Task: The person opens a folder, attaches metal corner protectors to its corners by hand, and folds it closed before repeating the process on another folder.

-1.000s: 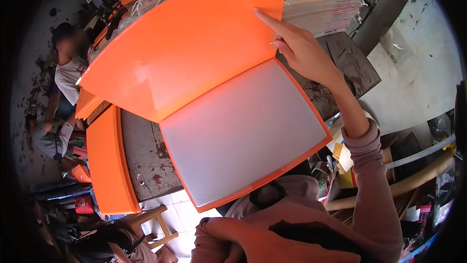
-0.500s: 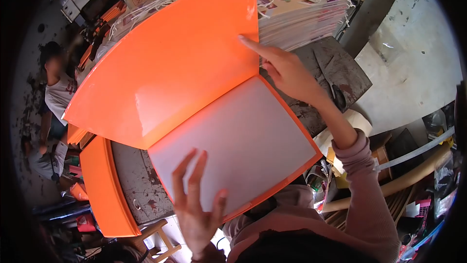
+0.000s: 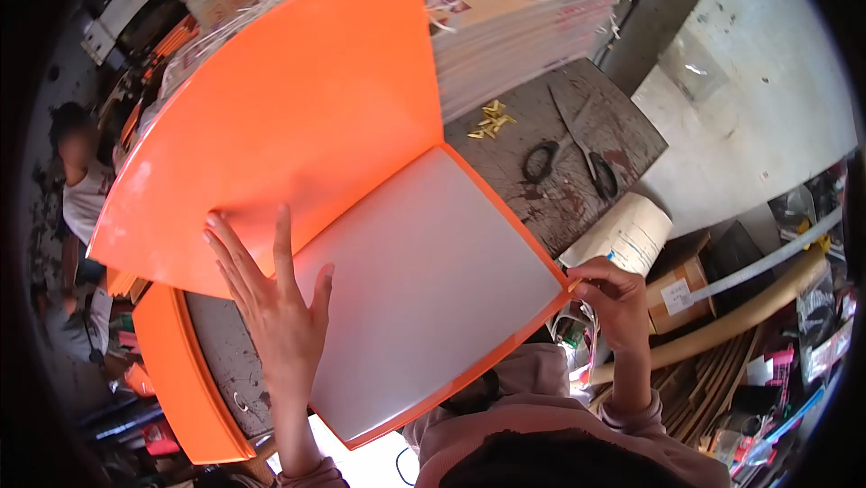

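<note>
A large glossy orange folder lies spread open in front of me, its far flap raised and curving up. On its near side is a pale grey inner panel with an orange border. My left hand is open, fingers spread over the fold; the fingertips reach the lower part of the orange flap. At the folder's right corner, my right hand is closed, pinching the orange edge between thumb and fingers.
Scissors and small brass-coloured pieces lie on the worn table. Behind is a tied cardboard stack. More orange covers sit at left, a cream roll at right. Another person is at far left.
My right hand has moved from the flap's right edge down to the near right corner and pinched it. My left hand has shifted up and left towards the flap. The brass-coloured pieces now show.
</note>
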A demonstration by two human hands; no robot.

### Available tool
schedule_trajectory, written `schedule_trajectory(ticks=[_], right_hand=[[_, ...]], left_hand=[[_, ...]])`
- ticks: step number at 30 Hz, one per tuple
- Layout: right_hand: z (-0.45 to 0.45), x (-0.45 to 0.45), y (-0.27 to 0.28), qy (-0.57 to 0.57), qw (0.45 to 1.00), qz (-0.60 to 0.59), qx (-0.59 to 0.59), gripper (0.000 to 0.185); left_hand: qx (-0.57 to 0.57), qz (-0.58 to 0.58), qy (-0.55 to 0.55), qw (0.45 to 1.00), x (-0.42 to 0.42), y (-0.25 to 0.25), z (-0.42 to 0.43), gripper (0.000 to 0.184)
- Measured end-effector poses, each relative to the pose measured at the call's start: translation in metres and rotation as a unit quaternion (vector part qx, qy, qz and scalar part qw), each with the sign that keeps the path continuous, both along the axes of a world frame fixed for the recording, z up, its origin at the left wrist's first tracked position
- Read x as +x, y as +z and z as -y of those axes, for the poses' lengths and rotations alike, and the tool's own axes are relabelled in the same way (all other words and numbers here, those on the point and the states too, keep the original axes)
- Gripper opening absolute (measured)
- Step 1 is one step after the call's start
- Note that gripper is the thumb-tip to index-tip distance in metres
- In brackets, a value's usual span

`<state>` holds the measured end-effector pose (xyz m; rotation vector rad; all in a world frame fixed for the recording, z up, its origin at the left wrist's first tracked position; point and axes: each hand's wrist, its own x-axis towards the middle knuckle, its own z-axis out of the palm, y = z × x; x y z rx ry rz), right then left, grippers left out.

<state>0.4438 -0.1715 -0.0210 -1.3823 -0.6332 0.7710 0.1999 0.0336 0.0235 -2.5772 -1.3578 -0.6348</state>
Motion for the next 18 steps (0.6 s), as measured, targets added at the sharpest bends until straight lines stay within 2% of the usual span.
schedule_trajectory(ticks=[4, 7, 11, 18], right_hand=[[0.025, -0.003, -0.014, -0.051, 0.997, -0.056, -0.033, 0.016], [0.035, 0.000, -0.024, -0.077, 0.992, -0.088, -0.040, 0.016], [0.038, 0.000, -0.028, -0.110, 0.985, -0.127, -0.046, 0.013], [0.038, 0.001, -0.017, -0.037, 0.971, -0.234, 0.010, 0.015]], left_hand=[[0.053, -0.015, 0.032, 0.998, 0.016, -0.026, -0.021, 0.075], [0.079, 0.011, 0.046, 0.996, 0.016, -0.043, -0.036, 0.074], [0.127, -0.020, 0.064, 0.990, 0.012, -0.054, -0.043, 0.069], [0.133, 0.005, 0.058, 0.989, 0.009, -0.054, -0.045, 0.063]])
